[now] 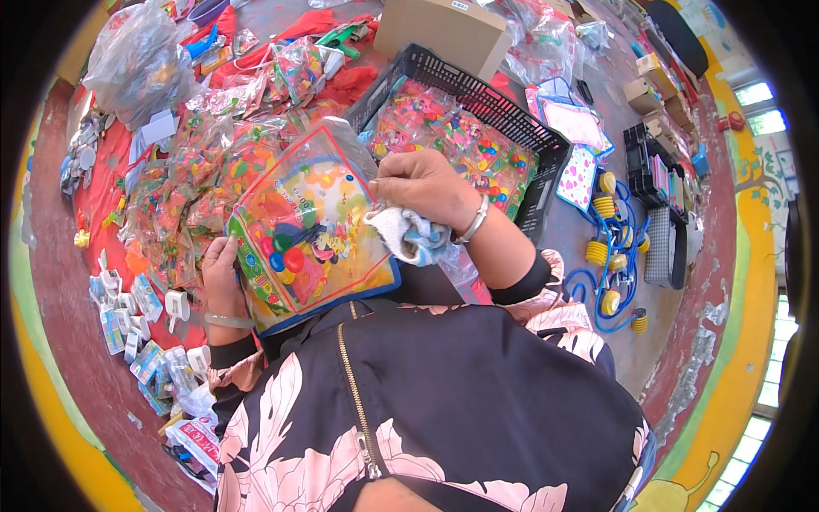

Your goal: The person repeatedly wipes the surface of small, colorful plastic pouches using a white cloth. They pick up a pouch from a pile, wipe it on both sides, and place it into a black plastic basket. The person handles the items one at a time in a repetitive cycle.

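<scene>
A large flat clear plastic bag (299,230), printed with bright balloons, a cartoon figure and a red border, lies tilted in front of my body. At its left edge my left hand (220,266) is closed on it, the thumb on the front and the other fingers mostly hidden behind. My right hand (426,189) is curled at the bag's right edge, with a bunched white and light-blue cloth (414,236) hanging below its fingers. The cloth lies over part of the bag's right side. Whether the right fingertips also pinch the bag, I cannot tell.
A black plastic crate (546,175) holding similar colourful packets stands just ahead. More packets (192,171) are heaped on red cloth at the left. White boxes and small devices (128,311) lie near left. Blue hose with yellow fittings (610,247) is at right. A cardboard box (444,34) stands behind.
</scene>
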A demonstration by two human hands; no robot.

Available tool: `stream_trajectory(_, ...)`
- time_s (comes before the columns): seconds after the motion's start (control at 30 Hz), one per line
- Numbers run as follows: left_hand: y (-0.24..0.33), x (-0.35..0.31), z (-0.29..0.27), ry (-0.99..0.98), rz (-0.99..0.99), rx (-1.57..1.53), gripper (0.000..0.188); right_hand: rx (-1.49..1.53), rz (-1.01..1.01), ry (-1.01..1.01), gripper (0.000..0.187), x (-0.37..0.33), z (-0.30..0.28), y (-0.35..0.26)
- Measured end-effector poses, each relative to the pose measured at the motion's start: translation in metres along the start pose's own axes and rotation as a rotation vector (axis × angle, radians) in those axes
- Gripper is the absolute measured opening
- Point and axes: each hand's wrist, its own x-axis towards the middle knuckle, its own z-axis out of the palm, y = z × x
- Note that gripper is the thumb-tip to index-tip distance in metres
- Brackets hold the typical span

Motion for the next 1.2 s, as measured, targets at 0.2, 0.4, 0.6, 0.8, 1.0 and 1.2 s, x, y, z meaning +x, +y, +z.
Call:
stream_trajectory(0.2, -0.007, 0.002, -0.002, 0.036, 0.108, 0.305, 0.020, 0.253, -0.075, 0.139, 0.013, -0.015, -0.071, -0.050)
stream_trajectory(0.4, -0.009, 0.001, 0.006, 0.072, 0.347, 0.570, 0.021, 0.227, -0.016, 0.359, 0.013, 0.001, -0.173, -0.001)
stream_trajectory(0.6, -0.007, 0.000, 0.009, 0.087, 0.361, 0.618, 0.021, 0.234, 0.064, 0.424, 0.016, 0.041, -0.204, 0.074)
stream_trajectory(0.8, -0.010, 0.005, 0.010, 0.122, 0.362, 0.639, 0.020, 0.313, 0.142, 0.487, 0.019, 0.075, -0.222, 0.164)
stream_trajectory(1.0, -0.011, 0.002, 0.012, 0.168, 0.352, 0.684, 0.018, 0.062, -0.031, 0.380, 0.024, 0.066, -0.238, 0.266)
stream_trajectory(1.2, 0.000, -0.003, 0.018, 0.163, 0.351, 0.733, 0.019, -0.746, 0.547, 0.300, 0.040, -0.021, -0.227, 0.454)
